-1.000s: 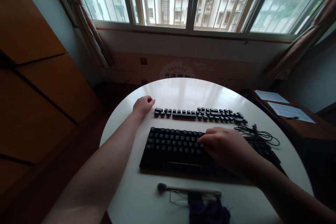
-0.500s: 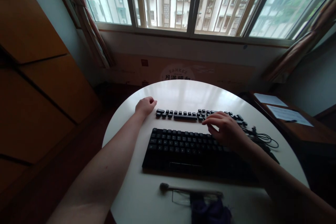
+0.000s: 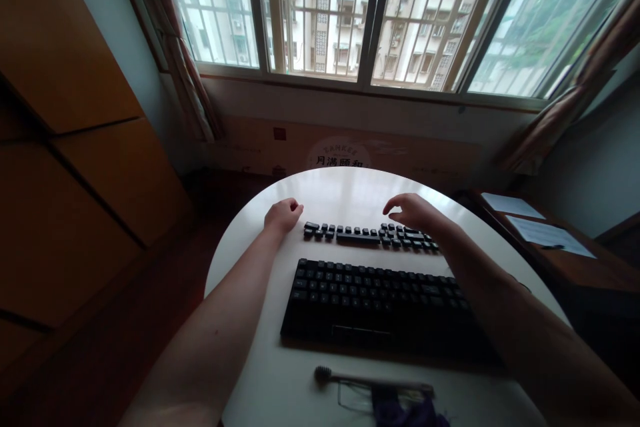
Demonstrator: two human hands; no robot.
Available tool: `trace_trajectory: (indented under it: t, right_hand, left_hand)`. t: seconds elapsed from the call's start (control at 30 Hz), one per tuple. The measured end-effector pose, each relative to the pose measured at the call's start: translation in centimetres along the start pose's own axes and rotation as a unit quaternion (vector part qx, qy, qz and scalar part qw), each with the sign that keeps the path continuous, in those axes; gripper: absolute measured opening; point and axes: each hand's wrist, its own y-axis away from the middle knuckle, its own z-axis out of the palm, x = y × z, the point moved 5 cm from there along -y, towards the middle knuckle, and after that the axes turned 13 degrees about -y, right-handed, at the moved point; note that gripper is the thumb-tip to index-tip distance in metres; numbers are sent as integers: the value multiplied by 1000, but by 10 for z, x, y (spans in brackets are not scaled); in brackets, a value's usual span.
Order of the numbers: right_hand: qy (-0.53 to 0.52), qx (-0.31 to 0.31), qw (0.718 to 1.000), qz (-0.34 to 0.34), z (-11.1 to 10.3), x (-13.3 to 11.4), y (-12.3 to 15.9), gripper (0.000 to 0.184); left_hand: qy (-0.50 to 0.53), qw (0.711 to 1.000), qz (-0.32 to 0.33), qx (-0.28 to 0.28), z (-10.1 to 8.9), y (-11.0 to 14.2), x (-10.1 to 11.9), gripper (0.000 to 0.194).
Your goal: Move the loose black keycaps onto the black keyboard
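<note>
My left hand rests as a loose fist on the white round table, just left of the loose keycaps; nothing shows in it. Over the far side of the keycap rows hovers my right hand, its fingers bent and the thumb apart from the index finger, with no object visible between them. Loose black keycaps lie in rows, a long space bar among them. Nearer to me is a black keyboard, its lower key rows bare of caps. My right forearm hides its right end.
In front of the keyboard lie a dark-bristled brush, a thin wire tool and a purple cloth. Papers and a pen sit on a brown desk at right. The white table has a curved edge.
My right hand has moved away from me, from above the keyboard's far edge to beyond the keycap rows. My left hand stays in place; the view has tilted slightly up.
</note>
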Motion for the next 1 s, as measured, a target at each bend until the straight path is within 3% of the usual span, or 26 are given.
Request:
trace_trajectory:
  t: [0.2,0.6,1.0]
  right_hand:
    - [-26,-57,998,21,21,14,-16,24]
    - [-32,-63,997,22,35,33,-16,22]
    - [-35,-7,999,39,43,33,-20,22]
  left_hand:
    - [1,1000,-7,-2,1,0,-1,25]
    - [-22,1000,-10,-1,2,-1,1,25]
    - [-17,1000,-2,1,2,0,2,24]
